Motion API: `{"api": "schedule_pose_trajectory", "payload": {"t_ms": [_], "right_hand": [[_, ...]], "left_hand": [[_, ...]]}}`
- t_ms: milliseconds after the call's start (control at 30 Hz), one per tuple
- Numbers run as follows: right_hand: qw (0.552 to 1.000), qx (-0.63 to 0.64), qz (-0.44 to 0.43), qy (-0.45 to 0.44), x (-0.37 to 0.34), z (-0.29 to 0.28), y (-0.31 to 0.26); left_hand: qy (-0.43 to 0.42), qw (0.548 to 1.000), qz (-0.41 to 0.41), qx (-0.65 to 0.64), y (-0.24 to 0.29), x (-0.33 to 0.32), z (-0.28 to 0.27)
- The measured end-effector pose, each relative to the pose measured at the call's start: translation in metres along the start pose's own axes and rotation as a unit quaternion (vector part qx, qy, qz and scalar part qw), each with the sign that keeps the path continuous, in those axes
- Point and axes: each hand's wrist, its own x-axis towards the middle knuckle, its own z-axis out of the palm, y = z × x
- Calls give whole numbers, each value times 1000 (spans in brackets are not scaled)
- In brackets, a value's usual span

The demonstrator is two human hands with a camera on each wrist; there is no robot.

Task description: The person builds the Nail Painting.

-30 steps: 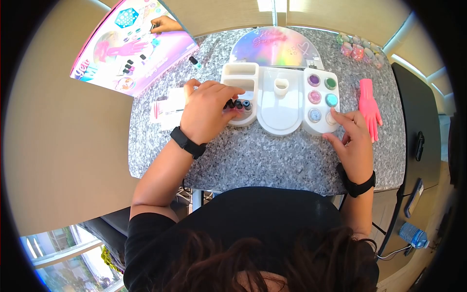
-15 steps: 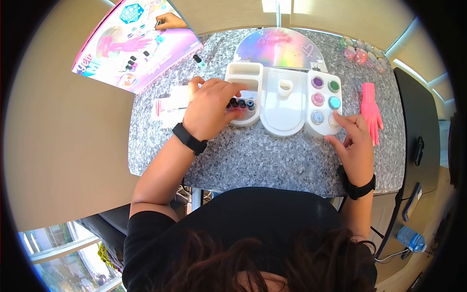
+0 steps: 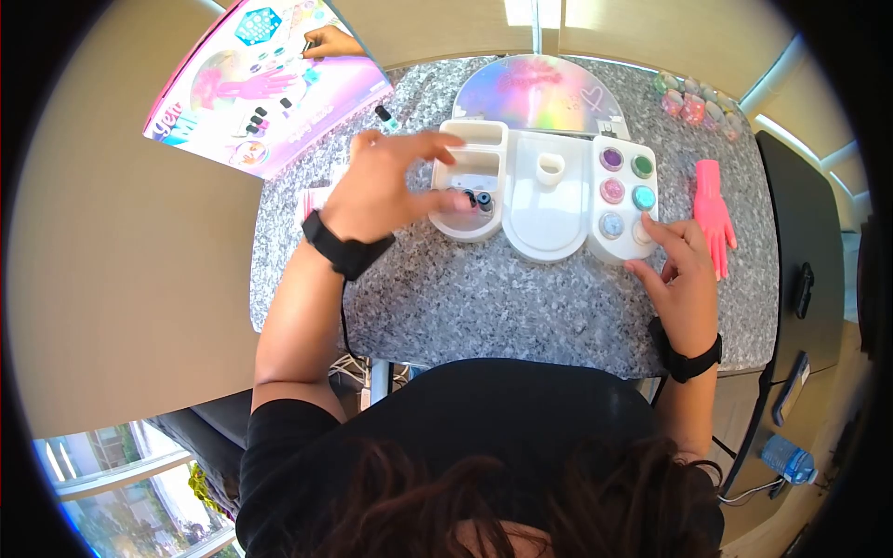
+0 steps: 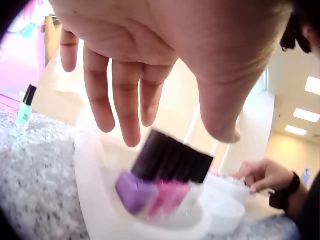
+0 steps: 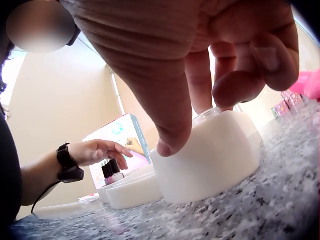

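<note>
The left hand [image 3: 381, 186] hovers over the left section of a white tray [image 3: 545, 244], thumb and fingers spread apart. In the left wrist view, black-capped polish bottles, one purple [image 4: 134, 192] and one pink [image 4: 169, 196] among them, stand below the fingers, untouched. At the tray's right section, the right hand [image 3: 686, 270] rests its thumb and fingertips on the near right corner, beside jars of purple [image 3: 611, 159], green [image 3: 642, 166], pink [image 3: 612, 191], teal [image 3: 644, 196] and pale blue glitter [image 3: 611, 225]. The right wrist view shows its thumb against the white side wall [image 5: 210, 165].
A printed box [image 3: 270, 93] stands at the back left, with a teal bottle [image 3: 387, 118] beside it. Behind the tray is a shiny rounded panel [image 3: 538, 93]. A pink model hand [image 3: 713, 216] lies to the right, and small decorated items [image 3: 693, 108] sit at the back right.
The left hand has let go of the bottles, drawn back slightly to the left and spread its fingers. The right hand stays at the tray's corner. The head view has shifted a little.
</note>
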Motion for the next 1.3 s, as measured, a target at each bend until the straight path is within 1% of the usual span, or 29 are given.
{"api": "schedule_pose_trajectory", "payload": {"t_ms": [33, 100, 133, 167, 200, 233, 300, 367, 433, 500, 600, 633, 667, 700, 733, 767, 833, 867, 900, 967, 1033, 1100, 1167, 1300], "right_hand": [[1000, 2, 2, 0, 0, 0, 0], [1000, 5, -3, 2, 2, 0, 0], [1000, -5, -4, 2, 1, 0, 2], [1000, -14, -5, 2, 1, 1, 2], [1000, -14, -9, 2, 0, 1, 1], [1000, -11, -2, -1, 0, 0, 0], [1000, -12, 3, 4, 1, -1, -1], [1000, -6, 10, -5, 0, -1, -1], [1000, -9, 6, -7, -1, -1, 0], [1000, -8, -1, -6, 1, 0, 0], [1000, -10, 3, 1, 1, 0, -1], [1000, -7, 2, -1, 1, -1, -1], [1000, -4, 2, -2, 0, -1, 0], [1000, -5, 5, -1, -1, -1, -1], [1000, -1, 8, -4, -1, -1, -1], [1000, 4, 10, -7, 0, -1, -1], [1000, -3, 4, -4, 0, -1, 2], [1000, -9, 1, -4, -1, 0, 2], [1000, -9, 4, -6, -1, 0, 2], [1000, -6, -6, 1, -1, 0, 2], [1000, -5, -3, -1, -1, 0, 2], [1000, -4, -3, -1, -1, 0, 1], [1000, -12, 3, -2, -1, 0, 0], [1000, -11, -1, -1, -2, 0, -1]], "left_hand": [[0, 1000, 0, 0, -13, 7, -4], [104, 989, -89, -60, -44, 24, -14], [121, 985, -118, 30, -54, 29, -19], [137, 973, -146, 119, -63, 33, -22], [108, 955, -189, 204, -74, 36, -21], [111, 954, -189, 205, -82, 37, -18], [43, 933, -242, 262, -96, 43, -11], [54, 939, -227, 251, -101, 43, -7], [34, 937, -253, 238, -103, 41, -1], [46, 941, -247, 227, -98, 35, 1], [106, 951, -208, 201, -69, 23, -5], [105, 952, -206, 201, -63, 17, -7], [169, 963, -194, 81, -57, 11, -8], [228, 956, -179, -41, -49, 5, -10], [246, 955, -155, -56, -34, -2, -14], [257, 947, -141, -128, -30, -13, -14], [251, 943, -142, -167, -16, -32, -18], [227, 947, -138, -180, -12, -41, -19], [213, 937, -143, -238, -2, -48, -17], [160, 955, -115, -222, 13, -58, -16], [147, 960, -120, -207, 25, -61, -13], [110, 991, -66, -44, 33, -60, -12], [119, 990, -63, -32, 32, -58, -7], [103, 994, -43, -2, 30, -55, -2]]}}
